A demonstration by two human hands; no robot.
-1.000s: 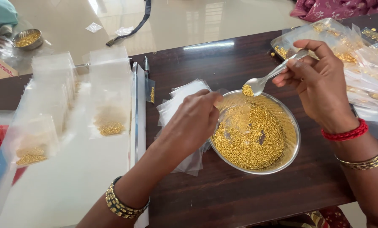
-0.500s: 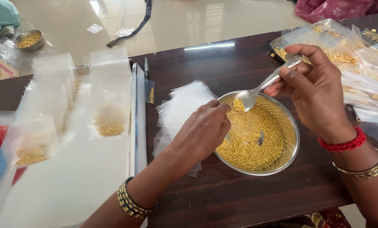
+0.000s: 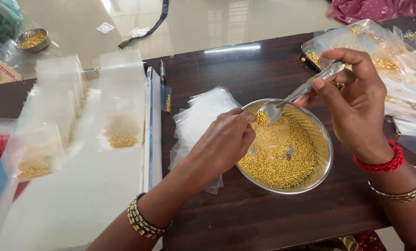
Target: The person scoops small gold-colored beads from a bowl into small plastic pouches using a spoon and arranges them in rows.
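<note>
The right hand (image 3: 356, 102) pinches a spoon (image 3: 301, 90) over the steel bowl (image 3: 326, 158) of tiny, loose, rolling gold beads (image 3: 277, 158); best scooped. The left hand (image 3: 224, 142) curls on a flimsy clear bag (image 3: 275, 135).

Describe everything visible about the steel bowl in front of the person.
The steel bowl is round, shallow and shiny, with a thin rolled rim. It sits upright on the dark wooden table, partly over a pile of small clear plastic bags. Tiny golden beads cover most of its bottom, with a few bare patches of metal showing through. The left hand rests at its left rim, and the right hand holds a metal spoon with its tip down among the beads.
</note>
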